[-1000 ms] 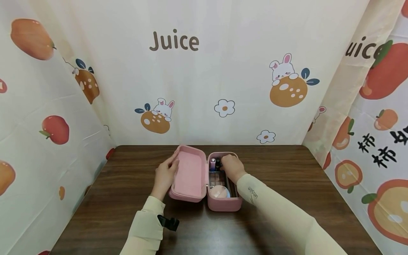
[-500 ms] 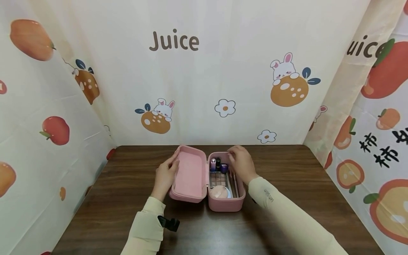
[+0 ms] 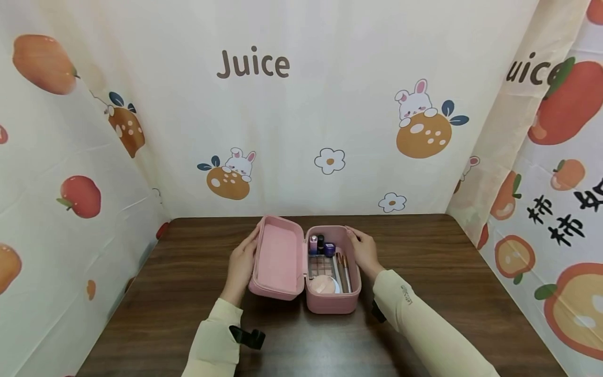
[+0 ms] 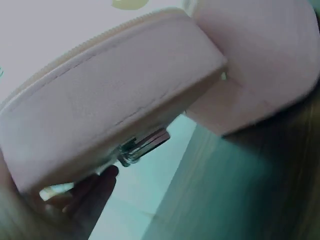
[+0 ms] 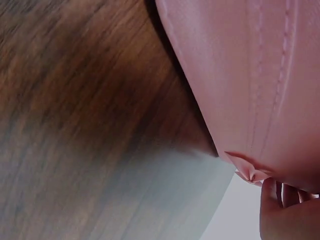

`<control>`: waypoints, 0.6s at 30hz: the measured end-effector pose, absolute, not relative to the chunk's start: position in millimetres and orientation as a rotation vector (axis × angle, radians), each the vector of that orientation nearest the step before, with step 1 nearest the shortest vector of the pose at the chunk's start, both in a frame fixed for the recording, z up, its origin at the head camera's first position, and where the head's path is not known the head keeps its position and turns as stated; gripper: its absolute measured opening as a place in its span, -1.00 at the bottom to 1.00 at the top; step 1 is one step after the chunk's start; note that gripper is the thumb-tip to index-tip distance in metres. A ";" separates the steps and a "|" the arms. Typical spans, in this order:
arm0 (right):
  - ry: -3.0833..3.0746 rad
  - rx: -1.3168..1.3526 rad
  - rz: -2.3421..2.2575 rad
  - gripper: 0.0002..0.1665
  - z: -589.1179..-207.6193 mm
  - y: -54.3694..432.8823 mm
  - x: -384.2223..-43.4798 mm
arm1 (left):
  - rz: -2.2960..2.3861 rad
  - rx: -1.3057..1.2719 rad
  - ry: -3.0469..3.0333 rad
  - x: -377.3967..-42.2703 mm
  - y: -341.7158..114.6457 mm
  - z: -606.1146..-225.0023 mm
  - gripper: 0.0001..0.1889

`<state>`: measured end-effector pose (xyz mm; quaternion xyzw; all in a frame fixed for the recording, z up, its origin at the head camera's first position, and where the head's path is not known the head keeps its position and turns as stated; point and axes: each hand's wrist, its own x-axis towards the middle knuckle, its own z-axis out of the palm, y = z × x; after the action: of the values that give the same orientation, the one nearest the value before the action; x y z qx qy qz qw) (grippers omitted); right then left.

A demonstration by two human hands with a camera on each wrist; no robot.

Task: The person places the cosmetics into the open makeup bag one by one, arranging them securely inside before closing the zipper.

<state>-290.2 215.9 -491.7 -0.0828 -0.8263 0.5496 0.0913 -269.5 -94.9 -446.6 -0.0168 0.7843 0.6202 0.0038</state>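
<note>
Pale curtains (image 3: pixel 282 115) printed with fruit and rabbits hang beyond both hands; below the hands we see a dark wooden table (image 3: pixel 188 283); between them sits the pink case (image 3: pixel 333 303), its lid (image 3: pixel 279 256) folded out toward the left hand (image 3: pixel 241 266); that hand grips the lid's outer edge; the right hand (image 3: pixel 366 252) grips the case at its far right corner, fingers curled beside a folded pink tab (image 5: pixel 245 167); left of the right hand and nearer us, we find a clear-lidded palette (image 3: pixel 320 266), then a round pale puff (image 3: pixel 323 284); brushes (image 3: pixel 343 272) lie closest to the right hand; farther left of it, a purple jar (image 3: pixel 330 250), a black-capped bottle (image 3: pixel 321 244) and a slim pinkish tube (image 3: pixel 313 244) stand together.
</note>
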 end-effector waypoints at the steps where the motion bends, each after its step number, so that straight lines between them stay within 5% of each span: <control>1: -2.450 -0.253 1.643 -0.54 -492.3 216.2 -289.7 | 2.011 -0.051 2.369 -268.5 -95.4 -448.4 -0.53; 9: -2.430 -0.252 1.705 -0.50 -493.0 217.0 -288.3 | 2.383 0.148 1.574 -252.3 -87.2 -460.4 -0.39; 18: -2.391 -0.278 1.790 -0.51 -494.8 215.6 -287.9 | 2.573 0.101 1.491 -231.3 -62.7 -463.3 -0.61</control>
<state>-287.9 215.6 -494.8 -0.0924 -0.7950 0.5953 0.0707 -231.3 -62.7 -463.3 0.0339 0.4994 0.8617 0.0832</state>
